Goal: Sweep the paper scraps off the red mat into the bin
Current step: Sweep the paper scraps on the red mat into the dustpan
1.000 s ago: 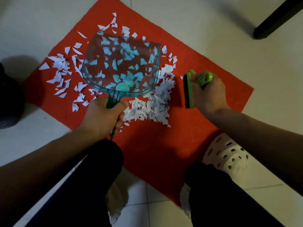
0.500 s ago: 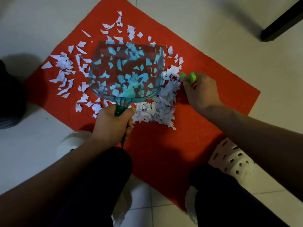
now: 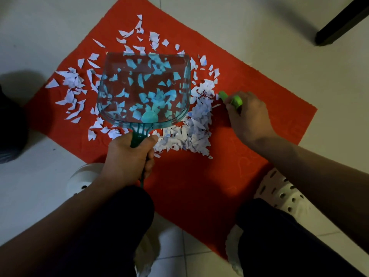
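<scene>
Gripping the green handle, your left hand (image 3: 127,156) holds the clear teal dustpan (image 3: 143,88) over the red mat (image 3: 199,186). Your right hand (image 3: 249,118) curls round the green brush (image 3: 231,98), just right of the heaped paper scraps (image 3: 193,132). Loose scraps lie scattered far and left on the mat.

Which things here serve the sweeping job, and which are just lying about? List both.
For the job:
red mat
paper scraps
dustpan, held by the left hand
green brush, held by the right hand

Just lying about:
black furniture leg
dark object at the left edge
</scene>
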{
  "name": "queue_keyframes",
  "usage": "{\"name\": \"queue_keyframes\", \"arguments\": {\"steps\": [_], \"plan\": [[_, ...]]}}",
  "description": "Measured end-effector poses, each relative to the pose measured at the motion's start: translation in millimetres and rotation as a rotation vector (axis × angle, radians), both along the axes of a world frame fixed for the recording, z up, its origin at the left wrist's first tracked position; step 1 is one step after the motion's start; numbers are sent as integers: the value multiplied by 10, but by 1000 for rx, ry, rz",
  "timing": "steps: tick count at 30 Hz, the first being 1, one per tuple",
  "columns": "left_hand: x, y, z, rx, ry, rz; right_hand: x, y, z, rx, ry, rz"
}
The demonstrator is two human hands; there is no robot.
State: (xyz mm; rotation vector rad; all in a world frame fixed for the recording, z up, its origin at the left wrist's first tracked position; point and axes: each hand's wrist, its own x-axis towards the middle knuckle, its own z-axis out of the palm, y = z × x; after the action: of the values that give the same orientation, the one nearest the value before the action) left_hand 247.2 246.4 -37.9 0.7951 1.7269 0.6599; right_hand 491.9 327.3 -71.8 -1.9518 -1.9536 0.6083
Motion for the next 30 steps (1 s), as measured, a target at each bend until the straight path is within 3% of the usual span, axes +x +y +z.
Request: {"name": "queue_keyframes", "arguments": {"steps": [6, 14, 18, 22, 30], "plan": [[1, -24, -7, -22, 9, -5, -72, -38, 120, -1, 212, -9], [22, -50, 24, -18, 35, -14, 68, -34, 51, -15, 89, -80], [0, -47, 16, -27, 37, -10, -58, -94, 73, -6, 159, 37], [-23, -42, 11, -41, 40, -16, -89, -68, 140, 30, 208, 24], [-32, -59, 16, -28, 25, 30, -28, -18, 81, 19, 112, -21]]}}
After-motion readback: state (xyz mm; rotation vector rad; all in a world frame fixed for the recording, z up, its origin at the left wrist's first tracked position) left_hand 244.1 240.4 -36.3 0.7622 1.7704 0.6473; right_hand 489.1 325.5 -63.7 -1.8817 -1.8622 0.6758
